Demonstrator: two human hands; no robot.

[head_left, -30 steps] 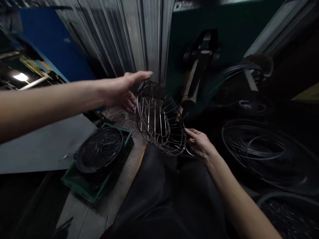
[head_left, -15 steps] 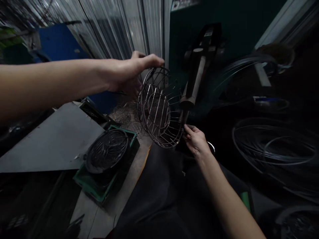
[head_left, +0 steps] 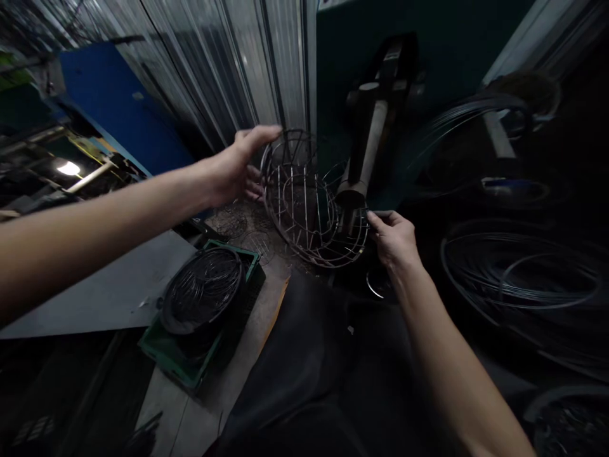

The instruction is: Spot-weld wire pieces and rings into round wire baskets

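Shifted rightward since the earlier frame, the wire basket [head_left: 305, 198] was held tilted by the lower end of the machine arm [head_left: 374, 143], its right rim carried past that end. Nearest, below the arm, dark clothing [head_left: 304, 355] was seen. Left of the arm, the basket's rim was grasped by the left hand's [head_left: 231, 170] fingers; just right of it, the rim was pinched by the right hand's [head_left: 398, 242] fingers. Farther left of the arm, coiled wire [head_left: 204, 285] was borne by a green crate [head_left: 169, 359]. Beyond, left of the arm, a corrugated wall [head_left: 281, 63] was visible.
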